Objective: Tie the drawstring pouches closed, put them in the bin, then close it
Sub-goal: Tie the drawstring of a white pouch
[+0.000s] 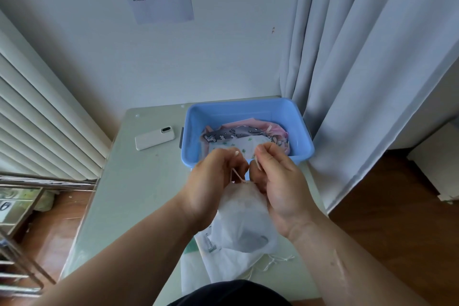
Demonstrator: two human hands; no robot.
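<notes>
A white translucent drawstring pouch [244, 221] hangs in front of me above the table, its mouth gathered. My left hand [214, 182] and my right hand [275, 181] each pinch an end of its pale drawstring [238, 177] just above the gathered neck. Beyond my hands stands an open blue bin [301, 129] holding several pouches: a grey cartoon-print one [236, 133], a pink one [277, 129] and a white one with green marks [242, 145]. More white pouches [223, 266] lie flat on the table near me.
A white phone [154, 138] lies on the pale green table [129, 181] left of the bin. Grey curtains [372, 69] hang at the right, touching the bin's far corner. A radiator and metal rack stand at the left. No lid is in sight.
</notes>
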